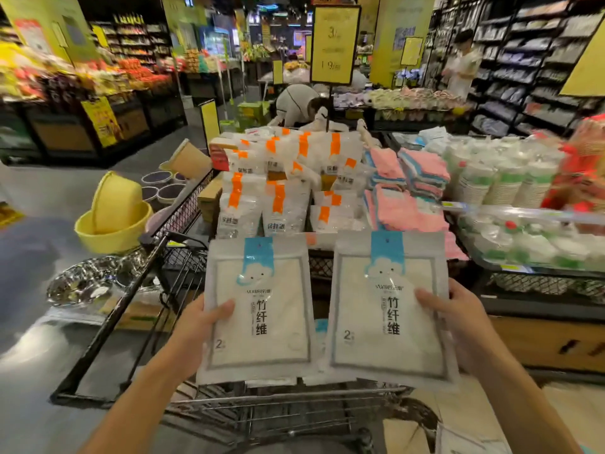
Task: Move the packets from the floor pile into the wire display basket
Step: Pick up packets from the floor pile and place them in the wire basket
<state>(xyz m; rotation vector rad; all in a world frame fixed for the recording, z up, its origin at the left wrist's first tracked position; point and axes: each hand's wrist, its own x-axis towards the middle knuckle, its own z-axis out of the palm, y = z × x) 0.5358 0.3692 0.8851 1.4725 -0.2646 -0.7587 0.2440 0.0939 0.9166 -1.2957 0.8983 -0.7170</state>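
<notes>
**Two packets carried toward the wire basket**

The step in hand appears to be the carry: both packets are lifted and held in the air in front of the wire basket (183, 221), not yet set down.

Left hand (199, 326): holds the left packet (258, 309) by its left edge, the thumb lying on the printed face and the other fingers hidden behind it. The packet stands nearly upright, its blue header at the top.

Right hand (455, 319): holds the right packet (389, 306) by its right edge in the same manner, thumb on the face, fingers out of sight behind. This packet tilts slightly to the right. The two packets are side by side, their inner edges near or just touching; which cannot be told.

The basket beyond already carries rows of orange-labelled packets (278, 198) toward its left side and folded pink cloths (409, 191) toward its right. The bare stretch along its near edge, just above the held packets, looks the likeliest place to fill.

The next move probably calls for reaching forward over the near rim and setting both packets down flat or leaning on the stock behind, then letting go. A wire trolley (278, 411) lies below the hands; whether more packets sit under the held pair is unclear.
</notes>
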